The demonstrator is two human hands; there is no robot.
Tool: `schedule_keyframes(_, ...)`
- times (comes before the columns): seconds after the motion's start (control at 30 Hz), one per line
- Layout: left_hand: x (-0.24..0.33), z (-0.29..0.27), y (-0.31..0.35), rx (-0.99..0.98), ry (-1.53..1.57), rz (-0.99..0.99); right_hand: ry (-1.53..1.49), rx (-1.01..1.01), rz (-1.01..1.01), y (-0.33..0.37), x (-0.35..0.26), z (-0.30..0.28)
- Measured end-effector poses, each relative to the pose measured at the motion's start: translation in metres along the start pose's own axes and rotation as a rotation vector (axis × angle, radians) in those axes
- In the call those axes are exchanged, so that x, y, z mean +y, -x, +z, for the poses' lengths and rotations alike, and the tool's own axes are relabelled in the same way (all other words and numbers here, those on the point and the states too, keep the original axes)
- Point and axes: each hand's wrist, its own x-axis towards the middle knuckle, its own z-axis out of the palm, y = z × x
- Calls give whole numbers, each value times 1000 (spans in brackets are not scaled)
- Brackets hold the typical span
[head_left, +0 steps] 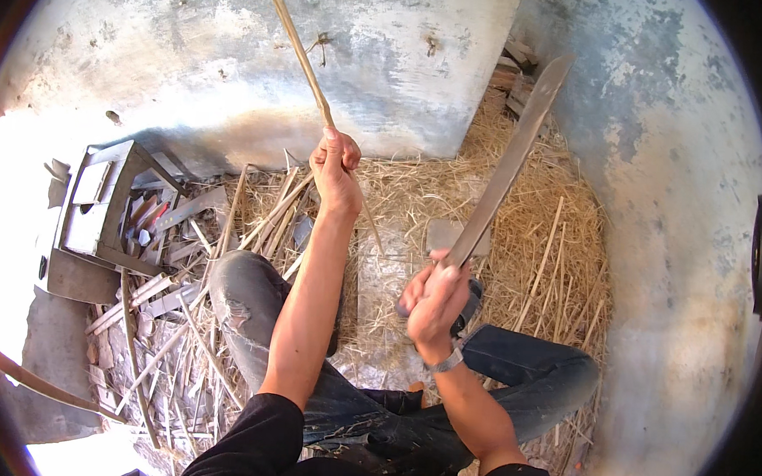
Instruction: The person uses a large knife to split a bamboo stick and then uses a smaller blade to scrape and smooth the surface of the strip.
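My left hand (337,164) is closed around a long thin wooden stick (297,47). Most of the stick rises up and to the left past the top edge, while a short thin end comes out below the fist. In my right hand (436,302) is the handle of a machete (510,159), its long flat blade slanting up to the right. The fingers wrap the handle and hide most of it. Blade and stick are well apart. Beneath the blade, a small grey block (456,238) lies on the straw-strewn floor.
Straw and shavings (534,245) cover the floor ahead and to the right. Wood strips (164,348) lie scattered at the left beside a tipped wooden cabinet (102,196). Worn walls (388,77) stand close in front and at the right (686,251). My bent legs (528,368) frame the workspace.
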Motion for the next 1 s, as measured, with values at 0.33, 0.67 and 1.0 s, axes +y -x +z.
schedule_keyframes(0.33, -6, -41, -1, 254, 89, -29, 160, -25, 637, 32, 1, -41)
schedule_keyframes(0.67, -6, -18, 12, 127, 125, -13, 683, -280, 166, 84, 23, -69)
schedule_keyframes(1.0, 28, 4, -1, -52, -28, 216, 429, -111, 448, 59, 14, -77)
